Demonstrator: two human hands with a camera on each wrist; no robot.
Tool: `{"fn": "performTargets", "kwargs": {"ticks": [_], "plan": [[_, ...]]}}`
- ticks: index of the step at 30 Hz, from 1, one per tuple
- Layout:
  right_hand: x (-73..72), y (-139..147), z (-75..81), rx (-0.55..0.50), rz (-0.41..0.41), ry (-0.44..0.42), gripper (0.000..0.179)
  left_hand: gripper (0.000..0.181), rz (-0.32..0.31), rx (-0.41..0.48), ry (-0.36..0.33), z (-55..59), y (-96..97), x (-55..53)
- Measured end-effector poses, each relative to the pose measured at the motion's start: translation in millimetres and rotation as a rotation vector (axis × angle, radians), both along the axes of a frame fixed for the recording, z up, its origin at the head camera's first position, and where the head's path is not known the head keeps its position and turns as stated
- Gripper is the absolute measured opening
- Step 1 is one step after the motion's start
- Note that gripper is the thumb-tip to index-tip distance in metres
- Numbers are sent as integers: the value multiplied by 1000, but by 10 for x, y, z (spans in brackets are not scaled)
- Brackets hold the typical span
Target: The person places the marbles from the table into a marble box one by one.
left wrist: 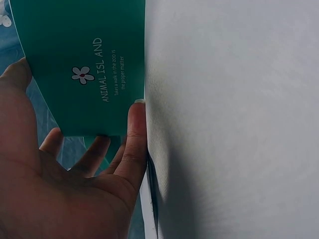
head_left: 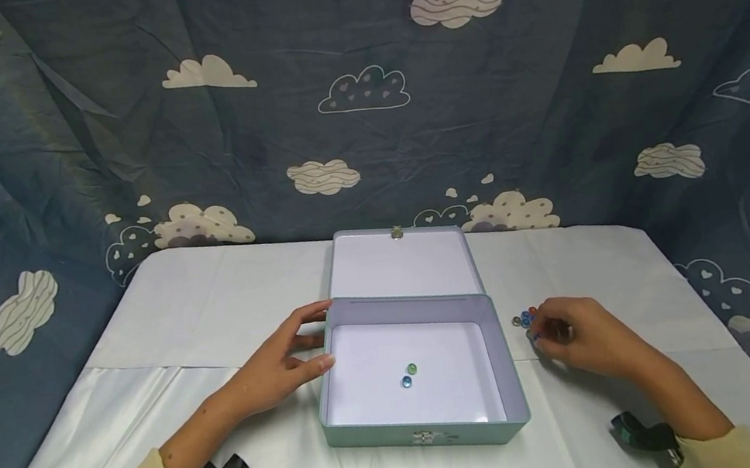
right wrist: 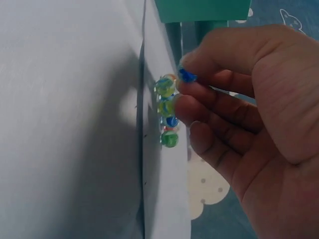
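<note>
Being pinched by thumb and forefinger of right hand (head_left: 582, 335), blue marble (right wrist: 187, 75) is held beside loose marbles (right wrist: 165, 107), between box (head_left: 372, 436) and right edge of table (head_left: 582, 263). Box's left wall is touched by left hand (head_left: 269, 373), fingers apart.

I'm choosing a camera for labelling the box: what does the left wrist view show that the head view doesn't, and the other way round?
Only the left wrist view: the "ANIMAL ISLAND" lettering and white flower printed on the box.

Only the head view: the open lid, a green marble and a blue marble inside, and the right hand at more marbles on the white cloth.

Both: the left hand touching the box's side.
</note>
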State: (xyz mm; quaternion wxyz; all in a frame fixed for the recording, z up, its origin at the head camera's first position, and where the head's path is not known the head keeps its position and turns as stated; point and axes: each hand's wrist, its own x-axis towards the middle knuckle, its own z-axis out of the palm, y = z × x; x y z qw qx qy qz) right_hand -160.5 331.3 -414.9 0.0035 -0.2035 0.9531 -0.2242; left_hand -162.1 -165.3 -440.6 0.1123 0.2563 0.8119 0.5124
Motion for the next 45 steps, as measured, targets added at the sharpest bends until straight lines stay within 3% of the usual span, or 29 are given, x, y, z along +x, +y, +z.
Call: {"fn": "performTargets", "kwargs": {"ticks": [14,28,45], "plan": [[69,-108,96,-135,128,247,40,76,-5,8,-1,4,8,4],[193,-356,282,-160,144,239,38,78,11,0,-16,6,-10,3],[274,-448,309,-212,212,204,41,78,5,3,-13,-2,-9,-1]]}}
